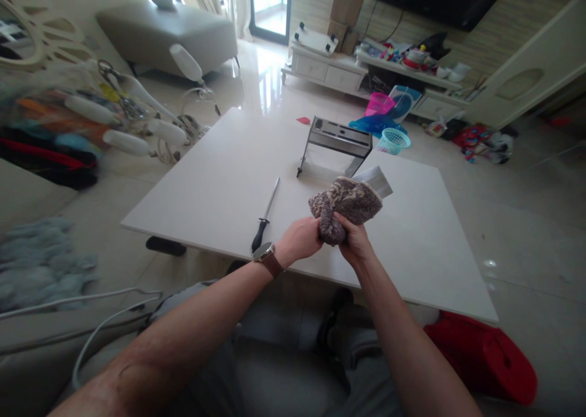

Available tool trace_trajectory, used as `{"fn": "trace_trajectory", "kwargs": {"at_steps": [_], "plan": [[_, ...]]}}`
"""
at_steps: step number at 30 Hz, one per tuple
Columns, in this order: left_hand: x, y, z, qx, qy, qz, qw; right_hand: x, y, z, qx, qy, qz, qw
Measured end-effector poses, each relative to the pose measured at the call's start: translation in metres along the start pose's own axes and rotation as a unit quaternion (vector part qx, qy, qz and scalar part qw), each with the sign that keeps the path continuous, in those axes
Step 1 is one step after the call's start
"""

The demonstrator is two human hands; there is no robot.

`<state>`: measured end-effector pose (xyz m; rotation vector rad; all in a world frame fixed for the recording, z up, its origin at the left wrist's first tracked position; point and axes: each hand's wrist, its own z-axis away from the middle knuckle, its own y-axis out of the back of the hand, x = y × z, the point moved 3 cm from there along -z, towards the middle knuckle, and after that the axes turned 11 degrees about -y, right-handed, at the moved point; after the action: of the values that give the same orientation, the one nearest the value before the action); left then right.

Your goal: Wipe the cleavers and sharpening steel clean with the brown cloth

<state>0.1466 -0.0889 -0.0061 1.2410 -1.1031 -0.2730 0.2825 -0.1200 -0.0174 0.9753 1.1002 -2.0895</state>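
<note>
A brown-grey fluffy cloth (pixel 352 204) is bunched around a broad-bladed knife, apparently a cleaver (pixel 378 181), whose square blade end sticks out at the upper right. My left hand (pixel 301 240), with a watch on its wrist, is closed at the cloth's left end, in line with the blade; the handle is hidden. Gripping the cloth from the right is my right hand (pixel 355 240), thumb on top and fingers underneath. Both hands are above the near part of the white table (pixel 206 179). Left of them lies a sharpening steel (pixel 262 231) with a black handle.
Behind the cloth stands a knife block (pixel 339 137) with a dark slotted top. A small red piece (pixel 303 121) lies at the far edge. Beyond are a turquoise basket (pixel 394 140) and a pink basket (pixel 379 104). A red stool-like object (pixel 485 356) is at lower right.
</note>
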Motion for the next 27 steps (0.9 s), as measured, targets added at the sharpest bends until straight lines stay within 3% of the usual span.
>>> {"fn": "trace_trajectory", "kwargs": {"at_steps": [27], "plan": [[-0.0006, -0.0012, 0.0003, 0.009, -0.005, 0.0, 1.0, -0.0003, -0.0006, 0.001, 0.005, -0.003, -0.003, 1.0]]}}
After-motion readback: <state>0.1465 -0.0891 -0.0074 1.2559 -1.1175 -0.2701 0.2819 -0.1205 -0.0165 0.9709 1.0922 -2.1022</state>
